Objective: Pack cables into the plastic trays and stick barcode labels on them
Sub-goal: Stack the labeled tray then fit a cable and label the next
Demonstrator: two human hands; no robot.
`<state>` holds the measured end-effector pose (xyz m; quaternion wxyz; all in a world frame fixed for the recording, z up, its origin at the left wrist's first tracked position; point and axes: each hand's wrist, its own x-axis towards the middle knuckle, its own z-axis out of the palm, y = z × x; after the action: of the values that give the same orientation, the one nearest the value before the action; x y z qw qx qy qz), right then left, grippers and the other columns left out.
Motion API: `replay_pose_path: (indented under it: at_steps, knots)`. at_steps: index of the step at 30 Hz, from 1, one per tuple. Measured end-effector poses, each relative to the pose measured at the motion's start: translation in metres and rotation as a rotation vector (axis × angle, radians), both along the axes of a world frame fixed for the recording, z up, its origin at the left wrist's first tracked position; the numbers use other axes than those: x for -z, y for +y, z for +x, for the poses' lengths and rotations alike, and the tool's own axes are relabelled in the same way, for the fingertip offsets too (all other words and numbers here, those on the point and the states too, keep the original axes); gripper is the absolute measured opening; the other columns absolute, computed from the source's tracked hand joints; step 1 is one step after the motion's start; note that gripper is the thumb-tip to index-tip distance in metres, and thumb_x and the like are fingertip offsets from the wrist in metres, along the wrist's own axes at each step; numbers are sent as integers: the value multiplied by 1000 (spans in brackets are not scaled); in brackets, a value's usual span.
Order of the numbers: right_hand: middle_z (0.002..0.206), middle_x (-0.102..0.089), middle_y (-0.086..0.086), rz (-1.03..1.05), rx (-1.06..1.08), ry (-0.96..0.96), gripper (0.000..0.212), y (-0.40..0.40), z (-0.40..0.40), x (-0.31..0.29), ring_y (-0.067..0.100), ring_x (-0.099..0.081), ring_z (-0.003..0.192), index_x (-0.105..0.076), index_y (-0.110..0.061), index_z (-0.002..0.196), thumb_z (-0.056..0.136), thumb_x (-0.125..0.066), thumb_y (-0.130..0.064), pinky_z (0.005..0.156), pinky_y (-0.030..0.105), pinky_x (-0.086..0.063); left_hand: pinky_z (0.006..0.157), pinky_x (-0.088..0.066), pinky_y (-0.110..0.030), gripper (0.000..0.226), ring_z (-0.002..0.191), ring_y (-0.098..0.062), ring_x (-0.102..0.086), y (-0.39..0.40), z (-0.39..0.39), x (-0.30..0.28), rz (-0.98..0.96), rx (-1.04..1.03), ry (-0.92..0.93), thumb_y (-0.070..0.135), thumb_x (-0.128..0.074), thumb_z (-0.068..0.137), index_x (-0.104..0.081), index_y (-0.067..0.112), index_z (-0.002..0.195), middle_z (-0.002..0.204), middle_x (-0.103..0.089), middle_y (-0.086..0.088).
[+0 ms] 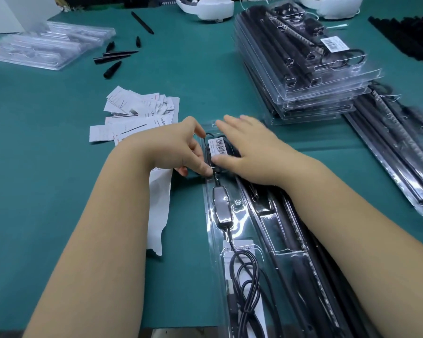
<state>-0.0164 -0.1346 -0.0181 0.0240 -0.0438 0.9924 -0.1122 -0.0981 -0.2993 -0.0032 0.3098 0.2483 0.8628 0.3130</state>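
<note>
Between both hands sits one barcode label (219, 147) on one plastic tray (239, 215) — left hand (181, 147) pinching its edge, right hand (249, 147) flat, fingers straight; lettering unreadable.

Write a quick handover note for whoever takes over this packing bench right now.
Left hand: fingers curled, pinching at the near edge of the barcode label.
Right hand: flat and open, pressing the tray beside the label.
Done: cable packed in this tray, label placed on its far end; stack of finished trays far right.
Left: smooth the label down, move the tray to the stack; empty trays wait far left.
</note>
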Motion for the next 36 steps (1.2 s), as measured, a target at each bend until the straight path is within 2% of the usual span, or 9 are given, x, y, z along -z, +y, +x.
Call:
replay_pose_path:
  at_steps: [2,5,18,20,22,23,25,28,36]
  knots:
    - [160,6,0,85,-45,-113,80,0,-1,3,20,12,146,-3,-22,152,86,-15,-66,117,40,5,54,-46,-18,72,55,-7,-59,0,1,-1,-1,1,3,22,-82,65,-37,21,121,67,-68,9]
    - [159,13,2,130,-60,-157,100,-1,1,3,20,19,144,7,-16,151,69,0,-74,115,40,10,52,-46,-16,70,54,-5,-58,0,2,-1,-2,-1,5,20,-79,67,-37,20,123,67,-67,10]
    - [157,19,1,122,-202,-280,101,-15,28,-15,11,21,142,11,-13,149,71,-7,-74,116,34,10,61,-47,-26,72,62,-15,-60,2,2,-2,-9,-13,7,22,-84,66,-39,22,122,67,-66,9]
    - [159,11,0,76,-206,-283,102,-16,33,-21,10,15,144,0,-14,151,70,-10,-75,117,35,5,60,-47,-25,71,62,-14,-60,2,2,-2,-16,-10,12,22,-84,67,-39,22,122,67,-67,10]
    - [158,-17,2,0,-185,-255,99,-16,34,-28,12,-9,145,-32,-16,145,69,-12,-76,118,37,-14,61,-47,-26,70,62,-14,-60,2,2,-2,-19,-6,12,20,-83,68,-38,22,121,68,-67,9]
    - [148,-40,3,-30,-168,-220,92,-16,34,-31,14,-31,138,-51,-19,131,69,-14,-77,111,38,-30,62,-47,-26,68,62,-14,-60,1,2,-2,-19,-7,11,18,-82,70,-38,22,121,68,-67,9]
    - [96,-69,-1,-95,-140,-96,74,-17,34,-35,11,-62,92,-68,-22,95,72,-22,-74,80,36,-50,61,-47,-25,64,61,-14,-61,1,1,-2,-18,-11,12,11,-78,73,-38,21,122,68,-67,9]
    - [52,-52,0,-267,-67,76,54,-14,32,-37,14,-47,52,-62,-11,66,83,-43,-59,55,33,-41,56,-47,-20,65,56,-9,-61,1,2,-2,-26,-6,23,16,-80,69,-38,22,118,67,-68,10]
    - [68,-67,10,-253,238,105,51,12,27,-37,26,-64,67,-66,-6,74,86,-51,-53,64,35,-54,59,-47,-24,72,54,-11,-61,2,4,-4,-45,-30,24,26,-84,61,-39,24,117,67,-68,10]
